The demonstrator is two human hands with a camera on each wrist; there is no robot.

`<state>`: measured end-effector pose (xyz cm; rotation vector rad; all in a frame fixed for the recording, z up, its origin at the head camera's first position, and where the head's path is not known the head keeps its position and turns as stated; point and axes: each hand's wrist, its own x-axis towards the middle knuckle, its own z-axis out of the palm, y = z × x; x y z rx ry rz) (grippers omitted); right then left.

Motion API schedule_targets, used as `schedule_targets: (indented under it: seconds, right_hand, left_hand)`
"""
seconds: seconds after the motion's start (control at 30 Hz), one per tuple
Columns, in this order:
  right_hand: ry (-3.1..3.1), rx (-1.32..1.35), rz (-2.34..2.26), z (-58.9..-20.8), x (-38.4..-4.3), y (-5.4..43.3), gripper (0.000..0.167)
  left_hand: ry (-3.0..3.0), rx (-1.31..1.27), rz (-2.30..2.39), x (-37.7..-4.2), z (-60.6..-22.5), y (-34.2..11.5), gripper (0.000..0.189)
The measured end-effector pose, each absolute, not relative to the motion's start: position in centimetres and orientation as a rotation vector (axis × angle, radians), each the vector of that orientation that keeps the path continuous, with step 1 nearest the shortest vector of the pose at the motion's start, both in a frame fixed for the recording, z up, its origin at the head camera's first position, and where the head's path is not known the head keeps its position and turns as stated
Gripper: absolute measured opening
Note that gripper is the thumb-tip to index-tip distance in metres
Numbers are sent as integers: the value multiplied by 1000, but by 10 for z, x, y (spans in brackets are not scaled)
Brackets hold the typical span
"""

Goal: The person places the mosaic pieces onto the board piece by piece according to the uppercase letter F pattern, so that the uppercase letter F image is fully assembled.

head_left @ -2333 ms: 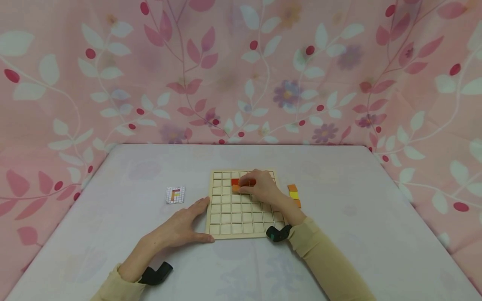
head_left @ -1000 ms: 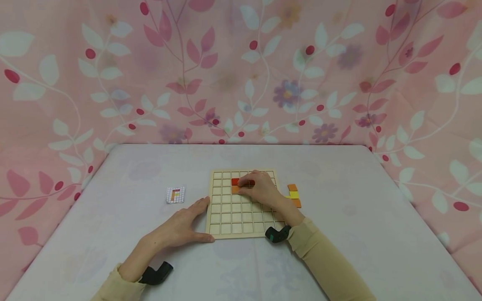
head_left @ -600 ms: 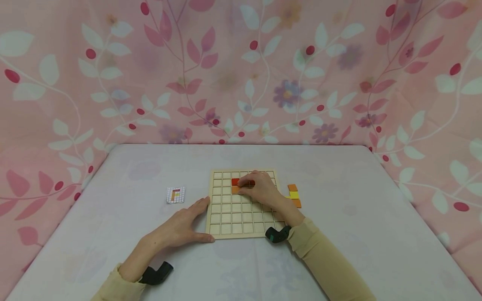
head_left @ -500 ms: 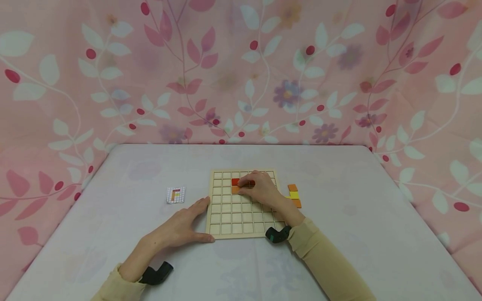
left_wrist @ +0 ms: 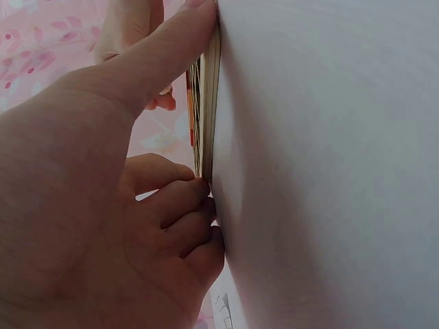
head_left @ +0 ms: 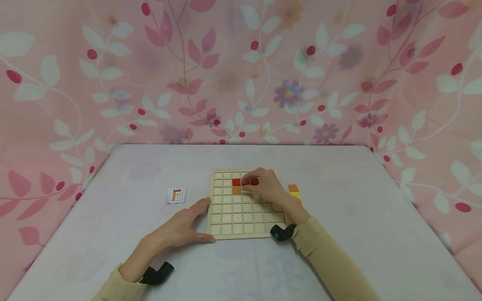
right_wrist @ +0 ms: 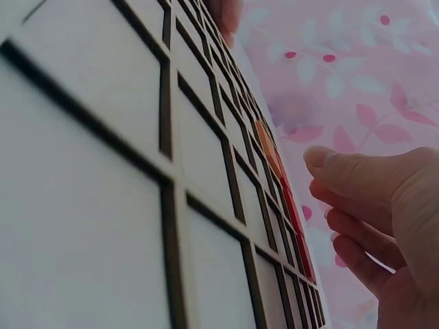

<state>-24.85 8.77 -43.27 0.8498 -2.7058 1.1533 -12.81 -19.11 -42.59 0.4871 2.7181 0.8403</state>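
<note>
A pale wooden grid board lies on the table. My left hand touches its left side, the thumb at the near left corner and the fingertips farther up the edge. An orange square tile sits in a cell just below a red tile. More red continues along that row, partly hidden by my right hand in the head view. That hand hovers over the board just right of the orange tile, thumb and fingers apart. In the right wrist view nothing shows between its fingertips.
A small paper card with a coloured grid pattern lies left of the board. Right of the board are loose tiles, an orange one and a yellow one among them, partly covered by my right wrist. A floral cloth hangs behind.
My right hand has let go of the orange tile, which now lies in its cell, and has shifted slightly right and up. My left hand stays at the board's edge.
</note>
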Motion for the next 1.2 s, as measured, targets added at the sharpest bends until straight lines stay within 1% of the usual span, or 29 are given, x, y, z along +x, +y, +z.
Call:
schedule_targets:
  seconds: [0.17,0.3,0.4,0.8,1.2]
  right_hand:
    - [-2743,779,1206,-428,-248,104,16]
    - [-2737,729,1327,-424,-247,124,18]
    - [-2730,713,1334,-420,-247,140,19]
    - [-2769,532,1225,-418,-247,196,20]
    - [-2822,447,1146,-421,-245,229,24]
  left_hand:
    - [2720,489,832,-128,-426,-190,117]
    - [2722,485,832,-128,-425,-189,117]
    - [2725,483,826,-128,-425,-189,117]
    - [2727,497,819,-128,-423,-190,117]
    - [2722,502,821,-128,-422,-190,117]
